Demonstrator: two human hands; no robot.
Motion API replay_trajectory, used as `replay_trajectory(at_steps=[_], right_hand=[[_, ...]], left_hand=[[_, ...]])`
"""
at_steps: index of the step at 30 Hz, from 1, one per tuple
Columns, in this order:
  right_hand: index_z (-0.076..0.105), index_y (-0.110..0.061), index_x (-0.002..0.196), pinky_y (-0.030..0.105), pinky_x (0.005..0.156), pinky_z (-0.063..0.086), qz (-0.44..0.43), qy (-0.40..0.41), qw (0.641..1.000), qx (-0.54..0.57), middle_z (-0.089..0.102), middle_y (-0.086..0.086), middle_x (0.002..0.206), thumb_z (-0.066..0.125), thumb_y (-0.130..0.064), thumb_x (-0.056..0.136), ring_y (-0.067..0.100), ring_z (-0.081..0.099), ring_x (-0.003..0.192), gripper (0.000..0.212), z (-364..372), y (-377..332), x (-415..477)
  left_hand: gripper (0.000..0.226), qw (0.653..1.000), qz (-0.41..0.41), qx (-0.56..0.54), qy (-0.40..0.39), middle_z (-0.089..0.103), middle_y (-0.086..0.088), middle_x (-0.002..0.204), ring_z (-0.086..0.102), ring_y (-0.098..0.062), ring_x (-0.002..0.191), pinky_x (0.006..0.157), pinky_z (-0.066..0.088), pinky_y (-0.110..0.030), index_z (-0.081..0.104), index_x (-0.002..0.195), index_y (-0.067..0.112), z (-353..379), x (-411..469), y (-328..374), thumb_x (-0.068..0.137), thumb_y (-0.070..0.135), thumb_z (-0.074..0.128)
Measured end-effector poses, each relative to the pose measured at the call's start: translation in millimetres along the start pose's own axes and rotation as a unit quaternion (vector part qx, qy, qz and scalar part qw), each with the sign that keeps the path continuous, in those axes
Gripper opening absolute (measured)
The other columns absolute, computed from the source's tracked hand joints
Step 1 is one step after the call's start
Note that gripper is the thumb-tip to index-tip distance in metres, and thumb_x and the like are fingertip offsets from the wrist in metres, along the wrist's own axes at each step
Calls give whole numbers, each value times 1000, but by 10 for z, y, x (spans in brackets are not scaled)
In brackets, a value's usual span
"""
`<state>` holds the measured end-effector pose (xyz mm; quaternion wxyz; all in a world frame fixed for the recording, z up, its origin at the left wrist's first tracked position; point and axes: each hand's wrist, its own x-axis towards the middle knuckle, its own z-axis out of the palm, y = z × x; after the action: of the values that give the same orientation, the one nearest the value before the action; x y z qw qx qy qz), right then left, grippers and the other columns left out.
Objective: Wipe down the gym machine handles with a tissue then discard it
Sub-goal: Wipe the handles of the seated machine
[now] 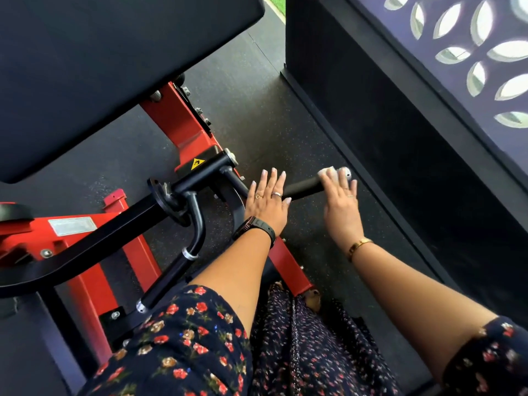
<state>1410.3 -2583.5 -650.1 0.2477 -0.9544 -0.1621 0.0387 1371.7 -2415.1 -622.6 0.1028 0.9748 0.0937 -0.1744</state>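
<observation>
- Right hand (341,201) clamps the tissue (328,170) on the handle's (303,188) outer end: wiping looks under way.
- Left hand (265,201) flat, fingers apart, empty.
- Discarding seems left.

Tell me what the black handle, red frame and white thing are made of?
The handle is likely a rubber or foam grip: matte black, no shine. The red frame is probably painted metal: glossy, with bolts. The white thing is a tissue, soft bunched paper under the right hand.
</observation>
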Motion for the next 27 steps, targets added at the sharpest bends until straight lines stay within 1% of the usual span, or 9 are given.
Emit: replay_trajectory(at_steps=[2, 5, 8, 10, 14, 17, 20, 24, 27], right_hand=[[40, -4, 140, 50, 117, 5, 35, -3, 999, -8, 36, 13, 149, 47, 18, 82, 36, 18, 145, 62, -13, -8, 132], [50, 0, 131, 58, 114, 18, -33, -41, 999, 5, 46, 19, 141, 46, 13, 82, 40, 29, 140, 51, 17, -244, 214], [32, -5, 147, 43, 119, 1, -111, -120, 986, 26, 27, 12, 155, 24, -10, 87, 24, 11, 147, 61, 39, -467, -25], [24, -10, 151, 36, 118, -4, -122, -104, 987, 31, 17, 6, 158, 28, -5, 88, 16, 1, 146, 64, 42, -354, -161], [26, -7, 150, 43, 118, 5, -59, -23, 998, 23, 23, 11, 156, 53, 18, 80, 24, 13, 145, 79, 14, 87, -117], [32, -1, 146, 44, 117, 6, -16, -3, 1000, 23, 30, 18, 153, 52, 19, 81, 31, 19, 144, 71, 4, 74, 56], [41, 1, 140, 47, 115, 11, -63, -27, 997, 36, 39, 20, 147, 49, 15, 81, 34, 27, 141, 61, 95, -147, 96], [31, -6, 148, 39, 118, 5, -157, -88, 983, 45, 19, 5, 155, 19, -12, 88, 18, 10, 144, 61, 148, -321, -216], [27, -8, 149, 43, 117, 8, -117, -41, 992, 31, 18, 5, 155, 40, 7, 86, 20, 12, 145, 66, 130, -24, -273]], left_hand=[[61, 1000, -1, 11, 3, -8, 2, 163, -14, -17, 149, 117, -13, -35, -3, 155, 23, 4, 6, 9, 105, 36, 28], [59, 1000, -8, 19, 0, -8, 3, 163, -14, -16, 148, 117, -13, -34, -4, 155, 24, 17, 13, 6, 105, 36, 26], [59, 999, -15, 31, -3, -9, 4, 163, -14, -15, 148, 117, -11, -34, -4, 155, 26, 16, 21, 20, 105, 34, 26], [59, 1000, -20, 21, -9, -7, 5, 163, -14, -15, 148, 118, -10, -36, -3, 155, 26, 0, 29, 26, 105, 33, 28], [57, 1000, -17, 6, -17, -4, 5, 163, -14, -15, 148, 119, -9, -38, 1, 155, 27, -12, 37, 29, 105, 36, 28], [57, 1000, -17, 9, -15, -5, 6, 163, -14, -16, 148, 119, -9, -38, 1, 155, 28, 3, 30, 17, 105, 37, 26], [56, 1000, -21, 13, -11, -3, 8, 163, -13, -14, 148, 119, -9, -38, 3, 155, 29, 13, 32, 20, 105, 37, 28], [56, 999, -28, 4, -16, -2, 9, 163, -12, -13, 149, 120, -8, -38, 4, 155, 30, 4, 48, 33, 105, 32, 30], [56, 1000, -20, 4, -12, -2, 7, 163, -12, -15, 149, 120, -8, -39, 4, 155, 29, 14, 38, 13, 105, 35, 30]])
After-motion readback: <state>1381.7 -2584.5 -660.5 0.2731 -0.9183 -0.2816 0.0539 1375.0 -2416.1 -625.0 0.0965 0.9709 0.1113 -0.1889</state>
